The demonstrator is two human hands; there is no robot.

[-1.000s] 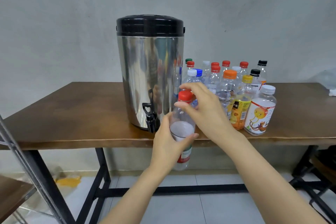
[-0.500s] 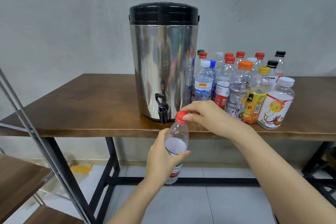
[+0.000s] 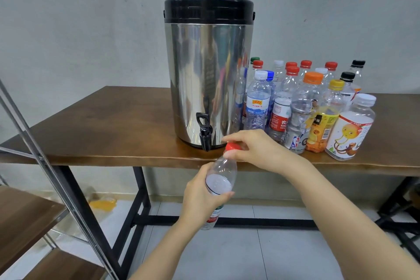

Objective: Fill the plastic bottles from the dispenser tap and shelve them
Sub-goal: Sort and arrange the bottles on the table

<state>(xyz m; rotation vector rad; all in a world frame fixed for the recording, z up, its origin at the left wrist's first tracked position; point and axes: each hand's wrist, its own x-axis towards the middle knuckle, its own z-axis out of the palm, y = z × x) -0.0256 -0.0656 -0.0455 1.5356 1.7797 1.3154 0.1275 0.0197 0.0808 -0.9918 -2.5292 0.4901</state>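
Bottle (image 3: pixel 223 167) gripped round middle by left hand (image 3: pixel 200 200); right hand (image 3: pixel 254 148) pinches red cap (image 3: pixel 233 146), 5 o'clock of tap (image 3: pixel 204 135). Hold body steady, twist cap only, avoid squeezing.

Bare left hand (image 3: pixel 202 195) and bare right hand (image 3: pixel 256 150). Forearms uncovered as well, slim and smooth, right down to the lower edge of view.

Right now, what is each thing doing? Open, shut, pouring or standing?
Held bottle, tilted, red cap on.
Left hand, grips its body.
Right hand, pinches the red cap.
Tap, nothing flowing.
Dispenser, upright, black lid on.
Table bottles, standing, capped.
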